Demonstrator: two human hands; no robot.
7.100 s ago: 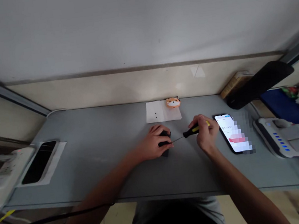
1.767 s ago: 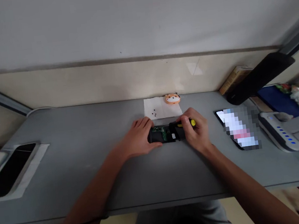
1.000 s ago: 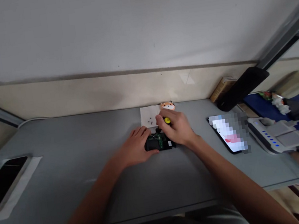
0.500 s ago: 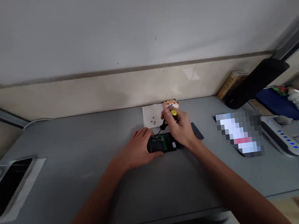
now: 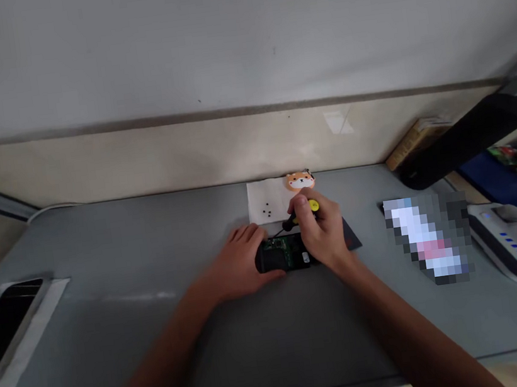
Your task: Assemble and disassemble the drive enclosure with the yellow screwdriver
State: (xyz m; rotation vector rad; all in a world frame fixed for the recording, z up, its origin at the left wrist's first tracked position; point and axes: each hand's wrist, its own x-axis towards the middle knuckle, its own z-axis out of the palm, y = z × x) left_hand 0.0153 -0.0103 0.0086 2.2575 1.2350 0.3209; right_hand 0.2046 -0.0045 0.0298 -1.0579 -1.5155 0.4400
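Note:
My left hand (image 5: pixel 243 266) grips the left end of an opened black electronic device (image 5: pixel 273 260), fingers at its far edge and thumb along the near edge. A green circuit board (image 5: pixel 287 250) shows inside it. In my right hand (image 5: pixel 324 232) is a screwdriver (image 5: pixel 313 205) with a black and yellow handle. Its thin shaft slants down left to the device's far left part; whether the tip sits in a screw is too small to tell. Several tiny dark screws (image 5: pixel 268 212) lie on a white paper (image 5: pixel 257 195) just behind. A dark flat panel (image 5: pixel 352 237) is partly hidden by my right hand.
An orange and white dog-face item (image 5: pixel 301 181) touches the paper near the wall. On the right are a blurred-out phone-like screen (image 5: pixel 421 238), a black cylinder (image 5: pixel 470 137), a box (image 5: pixel 416 142) and a white device with blue lights (image 5: pixel 508 243). A black phone (image 5: pixel 9 324) lies left.
The view has shifted slightly. The screwdriver handle is tilted lower to the right, its shaft lying flatter over the device. My left hand keeps its hold.

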